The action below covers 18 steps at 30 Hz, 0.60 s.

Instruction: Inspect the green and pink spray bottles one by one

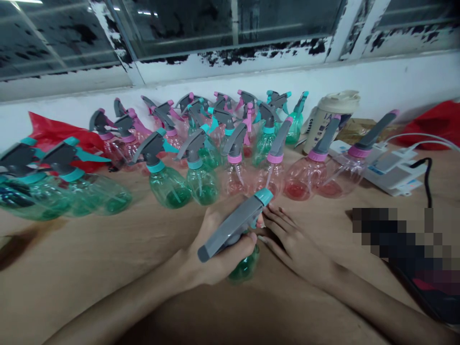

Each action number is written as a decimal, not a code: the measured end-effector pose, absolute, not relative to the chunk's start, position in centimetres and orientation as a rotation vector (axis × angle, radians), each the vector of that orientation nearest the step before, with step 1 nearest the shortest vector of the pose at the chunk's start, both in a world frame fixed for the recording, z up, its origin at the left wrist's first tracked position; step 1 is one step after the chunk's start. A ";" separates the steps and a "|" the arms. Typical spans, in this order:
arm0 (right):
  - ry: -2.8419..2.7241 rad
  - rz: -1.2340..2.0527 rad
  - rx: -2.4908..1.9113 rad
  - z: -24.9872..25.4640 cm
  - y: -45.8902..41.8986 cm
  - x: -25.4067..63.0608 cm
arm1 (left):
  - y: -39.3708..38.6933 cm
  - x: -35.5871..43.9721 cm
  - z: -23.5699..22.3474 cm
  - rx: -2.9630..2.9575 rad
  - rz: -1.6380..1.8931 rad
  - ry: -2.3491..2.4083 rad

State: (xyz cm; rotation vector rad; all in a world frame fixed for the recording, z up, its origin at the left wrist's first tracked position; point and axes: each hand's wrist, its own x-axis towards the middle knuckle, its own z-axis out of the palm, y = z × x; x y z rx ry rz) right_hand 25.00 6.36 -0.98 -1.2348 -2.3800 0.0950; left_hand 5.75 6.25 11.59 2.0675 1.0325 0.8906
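Note:
A green spray bottle (245,269) with a grey head and a turquoise nozzle stands in front of me on the wooden table. My left hand (212,266) is wrapped round its neck, just under the head. The grey head slants across that hand, nozzle pointing away to the upper right. Close to the right side of the bottle lies my right hand (300,247), its fingers stretched out towards the nozzle. Whether those fingertips touch the bottle I cannot tell. Just beyond my hands are a pink spray bottle (268,182) and a green spray bottle (202,184).
Several more pink and green spray bottles crowd the table's back, with green bottles (115,194) at left. Behind stand a coffee cup (328,112) and white power strip (391,170) with cables. Red bags (70,136) lie near the wall; a dark, partly blurred object (417,268) is right.

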 end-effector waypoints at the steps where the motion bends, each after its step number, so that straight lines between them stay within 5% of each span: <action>1: -2.373 0.104 -1.233 -1.0 6.4 25.0 | 6.3 5.8 11.6 2.065 0.890 1.048; 18: -2.384 0.129 -1.233 -1.4 6.6 25.1 | 6.4 5.7 10.2 2.254 0.977 1.140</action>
